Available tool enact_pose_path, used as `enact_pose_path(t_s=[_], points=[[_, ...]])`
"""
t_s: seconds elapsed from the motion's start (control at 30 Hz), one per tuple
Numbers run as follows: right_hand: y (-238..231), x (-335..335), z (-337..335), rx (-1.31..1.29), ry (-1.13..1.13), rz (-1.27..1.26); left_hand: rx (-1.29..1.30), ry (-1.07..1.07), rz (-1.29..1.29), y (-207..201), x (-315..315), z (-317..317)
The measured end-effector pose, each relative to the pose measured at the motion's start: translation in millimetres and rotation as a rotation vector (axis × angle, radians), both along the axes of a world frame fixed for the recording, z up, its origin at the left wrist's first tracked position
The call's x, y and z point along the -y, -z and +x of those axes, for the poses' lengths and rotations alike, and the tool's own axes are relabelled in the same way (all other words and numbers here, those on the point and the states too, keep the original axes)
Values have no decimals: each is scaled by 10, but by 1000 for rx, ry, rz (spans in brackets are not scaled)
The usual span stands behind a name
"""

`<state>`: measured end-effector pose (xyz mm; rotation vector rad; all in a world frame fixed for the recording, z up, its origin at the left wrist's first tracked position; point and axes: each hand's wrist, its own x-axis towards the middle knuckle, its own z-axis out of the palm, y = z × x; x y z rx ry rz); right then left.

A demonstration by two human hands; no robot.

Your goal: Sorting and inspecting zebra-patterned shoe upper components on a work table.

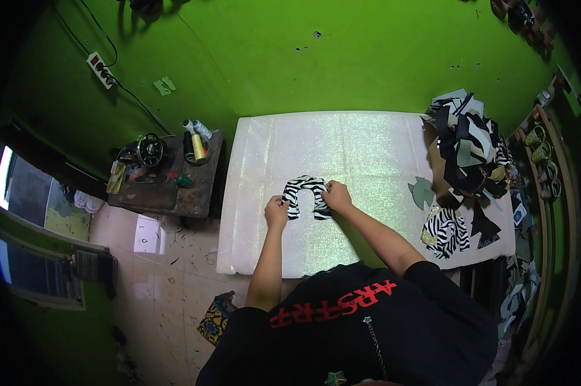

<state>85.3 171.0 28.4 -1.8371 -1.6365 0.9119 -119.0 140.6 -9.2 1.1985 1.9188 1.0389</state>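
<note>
A U-shaped zebra-print piece (305, 182) of fabric or similar sheet material lies over the table, its arch toward the wall and its two legs toward me. My left hand (276, 211) pinches the outer edge of its left leg. On the other side, my right hand (337, 195) has its fingers closed on the right leg's outer edge. Beneath it spreads a shimmery whitish sheet (258, 154) covering the table. Too little detail shows to tell whether the piece touches the sheet all over.
At the right, a heaped pile of scraps (467, 145) stands beside more zebra-print pieces (446, 235), a grey-green cutout (421, 192) and a black piece (484, 226). To the left is a sewing machine (150, 151) on a dark table (194, 202) with thread spools (198, 148).
</note>
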Motion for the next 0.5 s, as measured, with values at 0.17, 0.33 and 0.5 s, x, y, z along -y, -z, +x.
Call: enact_pose_path(t_s=[0.17,0.33,0.5], points=[[47,41,-30,38,53,-21,-126,22,-48,-82,7,60],[64,62,-78,83,127,-1,-338,13,-84,-179,40,124],[-23,70,-80,126,104,-88,-461,31,34,-269,83,242]])
